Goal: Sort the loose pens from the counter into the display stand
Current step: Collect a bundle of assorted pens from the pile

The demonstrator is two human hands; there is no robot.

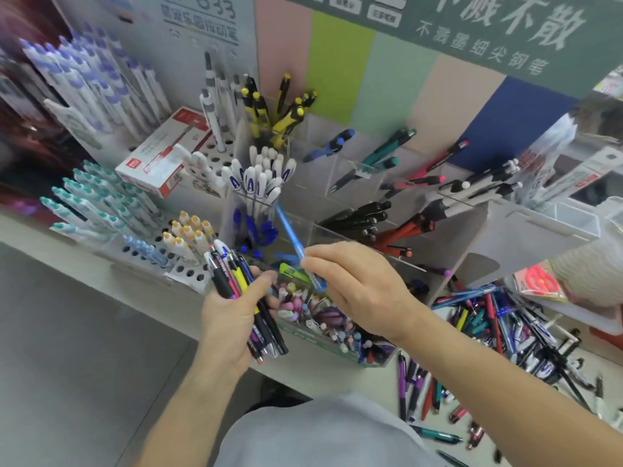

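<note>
My left hand (232, 315) grips a bundle of mixed pens (236, 274), black, yellow, blue and purple, tips pointing up and left. My right hand (357, 284) pinches one light blue pen (291, 235), tilted with its upper end toward the clear cup of white-capped blue pens (259, 193). The display stand (472, 224) has clear compartments holding black, red, teal, blue and yellow-black pens. A heap of loose pens (499, 328) lies on the counter at the right.
A low box of pastel erasers and small pens (317, 318) sits just under both hands. White peg racks with teal-capped (97, 203) and purple-capped pens (87, 72) stand at the left, beside a red-white box (165, 153). Another person's sleeve (586, 271) shows at the right edge.
</note>
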